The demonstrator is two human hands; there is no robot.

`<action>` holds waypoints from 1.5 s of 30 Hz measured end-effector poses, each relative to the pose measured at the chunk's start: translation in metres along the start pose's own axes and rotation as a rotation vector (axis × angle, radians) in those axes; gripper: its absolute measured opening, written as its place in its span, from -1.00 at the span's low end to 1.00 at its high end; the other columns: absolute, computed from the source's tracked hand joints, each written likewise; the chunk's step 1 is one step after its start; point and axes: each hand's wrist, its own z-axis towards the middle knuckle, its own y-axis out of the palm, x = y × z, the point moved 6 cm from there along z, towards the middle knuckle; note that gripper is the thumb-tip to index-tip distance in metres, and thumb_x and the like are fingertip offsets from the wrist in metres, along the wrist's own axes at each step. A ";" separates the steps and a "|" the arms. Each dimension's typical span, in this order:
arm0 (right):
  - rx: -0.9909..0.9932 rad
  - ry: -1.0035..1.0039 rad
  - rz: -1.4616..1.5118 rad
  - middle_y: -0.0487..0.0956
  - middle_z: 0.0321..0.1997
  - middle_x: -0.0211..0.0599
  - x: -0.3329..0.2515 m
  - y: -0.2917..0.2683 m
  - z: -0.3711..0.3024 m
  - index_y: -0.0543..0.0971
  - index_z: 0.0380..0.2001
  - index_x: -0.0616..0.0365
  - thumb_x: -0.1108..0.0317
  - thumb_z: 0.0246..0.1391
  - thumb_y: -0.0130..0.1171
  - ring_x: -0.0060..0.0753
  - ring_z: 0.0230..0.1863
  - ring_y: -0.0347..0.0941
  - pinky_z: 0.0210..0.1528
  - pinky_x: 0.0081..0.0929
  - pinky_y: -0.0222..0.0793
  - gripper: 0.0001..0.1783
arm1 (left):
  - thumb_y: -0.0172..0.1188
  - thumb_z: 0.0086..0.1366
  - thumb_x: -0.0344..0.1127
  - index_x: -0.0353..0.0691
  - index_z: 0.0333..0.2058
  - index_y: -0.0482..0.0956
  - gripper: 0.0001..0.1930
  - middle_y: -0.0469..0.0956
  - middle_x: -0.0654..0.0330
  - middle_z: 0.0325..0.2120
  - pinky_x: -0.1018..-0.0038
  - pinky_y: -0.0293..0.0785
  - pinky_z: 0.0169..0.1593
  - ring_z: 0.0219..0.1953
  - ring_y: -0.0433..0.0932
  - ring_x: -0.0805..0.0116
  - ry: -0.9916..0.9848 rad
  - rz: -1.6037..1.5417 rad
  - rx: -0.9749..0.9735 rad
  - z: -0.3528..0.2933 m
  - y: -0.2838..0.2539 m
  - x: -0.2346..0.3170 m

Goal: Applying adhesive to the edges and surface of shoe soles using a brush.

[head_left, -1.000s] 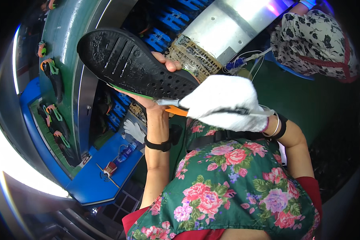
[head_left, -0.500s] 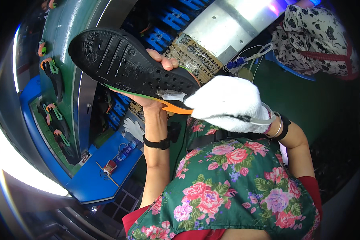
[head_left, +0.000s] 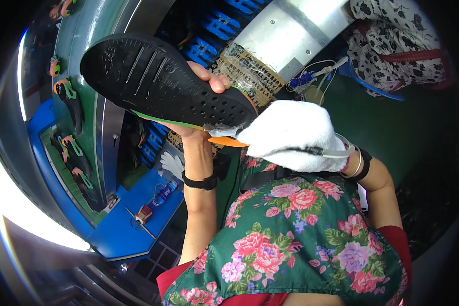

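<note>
My left hand (head_left: 209,77) holds a black shoe sole (head_left: 148,76) from beneath, fingers curled over its far edge and wrist below. Wet, shiny patches show on the sole's upward face, which has long slots at the broad end and small holes toward the narrow end. Its rim is green and orange. A white cloth (head_left: 293,135) covers my right hand, hiding the fingers. From the cloth sticks a brush (head_left: 222,130), its bristles against the sole's near edge by the narrow end. A clear tube (head_left: 339,153) runs along the cloth toward my right wrist.
On the left, several shoes with orange and green trim (head_left: 69,99) lie on a green belt (head_left: 86,46). A blue shelf (head_left: 125,234) holds a bottle (head_left: 163,194) and a white glove (head_left: 172,164). Another person's patterned clothing (head_left: 398,46) is at upper right.
The sole has shifted slightly left and turned a little in my left hand. The brush and cloth have moved slightly down. The other person's patterned clothing has shifted.
</note>
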 end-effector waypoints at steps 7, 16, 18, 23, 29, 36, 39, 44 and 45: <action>0.053 0.051 -0.005 0.77 -0.15 -0.28 0.002 -0.005 -0.005 0.78 -0.28 0.07 0.48 -0.02 0.47 -0.26 -0.18 0.70 -0.16 -0.37 0.62 -0.81 | 0.02 0.44 0.32 -0.32 0.07 0.50 -0.30 0.49 0.04 -0.15 0.11 0.50 0.08 -0.16 0.59 0.14 -0.017 0.078 -0.028 0.003 0.002 0.002; 0.068 0.179 0.087 0.77 -0.18 -0.25 0.011 -0.015 -0.003 0.78 -0.24 0.09 0.46 0.01 0.46 -0.28 -0.21 0.70 -0.18 -0.38 0.62 -0.81 | 0.04 0.43 0.32 -0.29 0.07 0.51 -0.31 0.48 0.04 -0.15 0.11 0.49 0.06 -0.17 0.59 0.13 0.013 0.113 -0.115 0.010 0.006 0.002; -0.007 0.064 0.049 0.77 -0.18 -0.26 0.002 -0.011 0.001 0.77 -0.26 0.10 0.47 -0.01 0.47 -0.29 -0.22 0.70 -0.18 -0.39 0.62 -0.81 | 0.06 0.42 0.30 -0.29 0.07 0.50 -0.32 0.48 0.04 -0.15 0.11 0.49 0.07 -0.18 0.60 0.11 -0.007 0.114 -0.135 0.011 0.007 0.002; 0.025 0.238 0.203 0.77 -0.15 -0.29 0.011 -0.009 0.002 0.78 -0.28 0.08 0.49 -0.01 0.42 -0.22 -0.19 0.69 -0.17 -0.33 0.61 -0.82 | 0.09 0.41 0.30 -0.34 0.06 0.50 -0.31 0.48 0.03 -0.15 0.10 0.50 0.09 -0.17 0.62 0.08 -0.019 0.100 -0.157 0.014 0.004 0.009; -0.028 0.065 0.046 0.77 -0.16 -0.31 0.000 -0.009 0.008 0.77 -0.25 0.05 0.50 -0.06 0.43 -0.22 -0.22 0.68 -0.20 -0.32 0.61 -0.77 | 0.15 0.40 0.26 -0.39 0.05 0.49 -0.31 0.49 0.01 -0.14 0.09 0.51 0.09 -0.15 0.63 0.06 -0.026 0.058 -0.170 0.017 0.007 0.008; -0.012 -0.043 -0.031 0.76 -0.18 -0.34 -0.006 0.003 0.001 0.76 -0.23 0.04 0.51 -0.10 0.43 -0.24 -0.25 0.68 -0.26 -0.36 0.64 -0.72 | 0.17 0.36 0.32 -0.38 0.04 0.49 -0.26 0.52 -0.01 -0.14 0.10 0.53 0.09 -0.15 0.65 0.04 -0.032 0.049 -0.146 0.018 -0.003 0.005; 0.006 -0.099 -0.063 0.76 -0.17 -0.35 -0.012 0.010 -0.002 0.75 -0.20 0.04 0.51 -0.10 0.41 -0.23 -0.22 0.68 -0.23 -0.34 0.65 -0.69 | 0.15 0.30 0.44 -0.37 0.04 0.49 -0.17 0.53 -0.02 -0.15 0.10 0.54 0.09 -0.16 0.64 0.05 -0.058 0.050 -0.113 0.018 -0.007 0.004; 0.023 -0.132 -0.080 0.75 -0.09 -0.32 -0.022 0.014 0.007 0.75 -0.17 0.04 0.48 -0.05 0.38 -0.19 -0.16 0.68 -0.19 -0.30 0.65 -0.70 | -0.13 0.07 0.75 -0.35 0.09 0.46 0.13 0.56 -0.07 -0.20 0.11 0.59 -0.05 -0.20 0.65 0.02 -0.074 -0.058 0.002 0.015 -0.009 -0.008; 0.034 -0.126 -0.094 0.74 -0.07 -0.32 -0.024 0.012 0.008 0.75 -0.18 0.03 0.48 -0.07 0.37 -0.19 -0.16 0.68 -0.19 -0.31 0.65 -0.70 | -0.35 -0.08 0.92 -0.36 0.11 0.43 0.32 0.59 -0.12 -0.24 0.09 0.66 -0.17 -0.24 0.66 -0.02 -0.064 -0.093 0.048 0.015 -0.013 -0.009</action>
